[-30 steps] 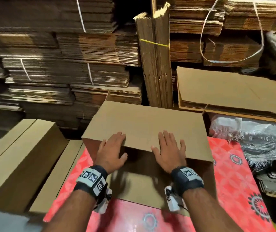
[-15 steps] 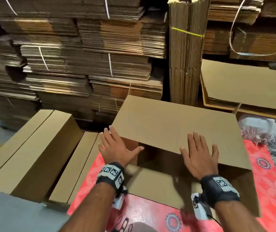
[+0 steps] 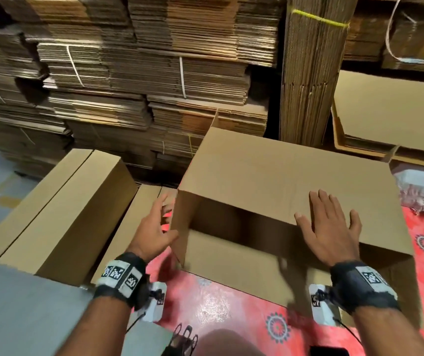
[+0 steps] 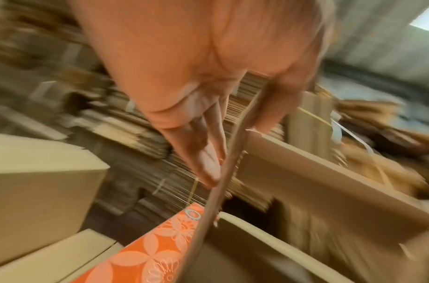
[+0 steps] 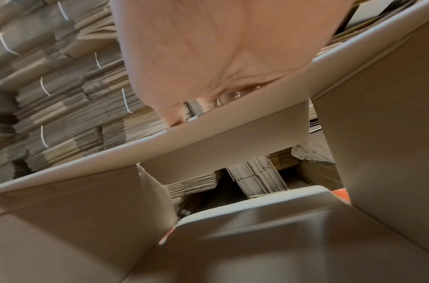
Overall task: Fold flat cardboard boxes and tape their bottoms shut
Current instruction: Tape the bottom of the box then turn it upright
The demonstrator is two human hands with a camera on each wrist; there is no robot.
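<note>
While the right hand (image 3: pixel 330 227) lies flat with fingers spread on the top panel, the cardboard box (image 3: pixel 282 181) sits opened into a sleeve on the desk (image 3: pixel 218 304), its near end gaping toward the person and showing plain brown inner walls. Its surface is smooth, unprinted kraft, with loose flaps at the near and far ends. At the box's left edge the left hand (image 3: pixel 154 227) has straight fingers along the outside of the left wall and the thumb toward the inside; the left wrist view is blurred, and whether it pinches the wall cannot be told. Under the box lies a red patterned cloth (image 3: pixel 231 299). Left of the left hand, long assembled cartons (image 3: pixel 64 201) stand close against the desk. Beyond both hands, strapped stacks of flat cardboard (image 3: pixel 141 86) fill the background, with an upright bundle (image 3: pixel 311 80) tied in yellow string behind the box.
</note>
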